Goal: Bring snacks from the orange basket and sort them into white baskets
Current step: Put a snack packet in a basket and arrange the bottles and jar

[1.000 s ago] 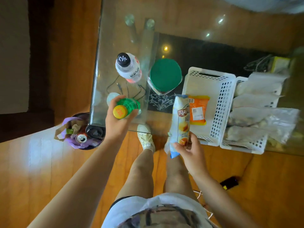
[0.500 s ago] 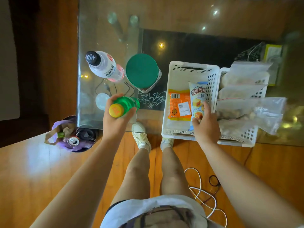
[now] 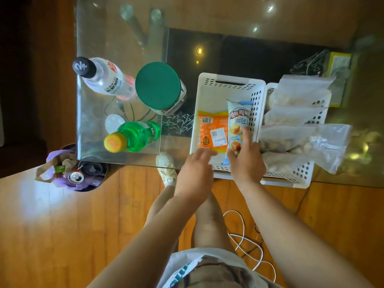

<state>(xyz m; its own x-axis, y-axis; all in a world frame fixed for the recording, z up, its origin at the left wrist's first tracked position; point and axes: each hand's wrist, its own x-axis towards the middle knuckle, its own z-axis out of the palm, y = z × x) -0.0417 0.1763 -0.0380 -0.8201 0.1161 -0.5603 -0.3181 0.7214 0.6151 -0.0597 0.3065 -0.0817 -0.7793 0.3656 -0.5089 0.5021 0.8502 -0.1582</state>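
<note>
The left white basket [image 3: 209,94] stands on the glass table and holds an orange snack packet [image 3: 212,129] and a pale blue bread packet [image 3: 239,119] that leans on its right wall. My right hand [image 3: 246,161] rests on the bread packet's lower end, index finger straight along it. My left hand [image 3: 195,171] hovers with relaxed fingers over the basket's front rim, just below the orange packet, holding nothing. The right white basket [image 3: 301,177] is filled with clear bags of snacks [image 3: 305,138]. The orange basket is out of view.
A green bottle with an orange cap [image 3: 133,137] stands near the table's front left corner, behind it a clear bottle [image 3: 104,77] and a green-lidded jar [image 3: 159,86]. A bin with rubbish [image 3: 72,171] sits on the floor at left. White cable [image 3: 243,238] lies by my legs.
My left hand has let go of the green bottle, which now stands on the table, and has moved right to the basket. My right hand has laid the bread packet in the basket.
</note>
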